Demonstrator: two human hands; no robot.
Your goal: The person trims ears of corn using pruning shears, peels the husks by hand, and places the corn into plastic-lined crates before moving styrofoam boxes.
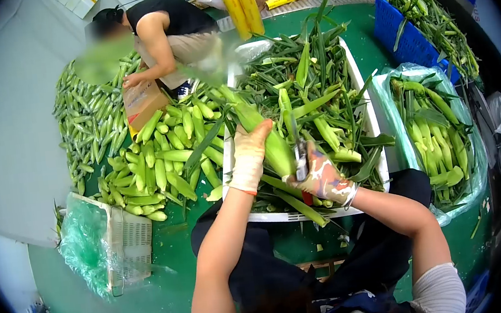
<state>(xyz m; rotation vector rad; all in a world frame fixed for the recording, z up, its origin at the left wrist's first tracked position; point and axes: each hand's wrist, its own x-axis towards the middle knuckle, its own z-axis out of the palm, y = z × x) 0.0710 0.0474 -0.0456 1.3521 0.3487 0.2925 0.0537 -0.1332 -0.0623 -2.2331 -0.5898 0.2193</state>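
Observation:
My left hand [250,153], in a pale glove with an orange cuff, is closed around a green-husked ear of corn [275,149] held at a slant. My right hand [326,178], in a camouflage-patterned glove, grips pruning shears [302,162] with metal blades and a bit of red handle showing. The shears are beside the ear's thick lower end; whether the blades touch it I cannot tell. Under both hands stands a white crate [374,120] full of loose leaves, husks and stalk pieces.
Husked-green ears lie in a heap [160,166] on the left floor, near a tipped pale basket [128,239]. A co-worker [173,33] bends over a cardboard box [142,100]. On the right are a plastic-lined box of corn [473,157] and a blue crate [399,34] of leaves.

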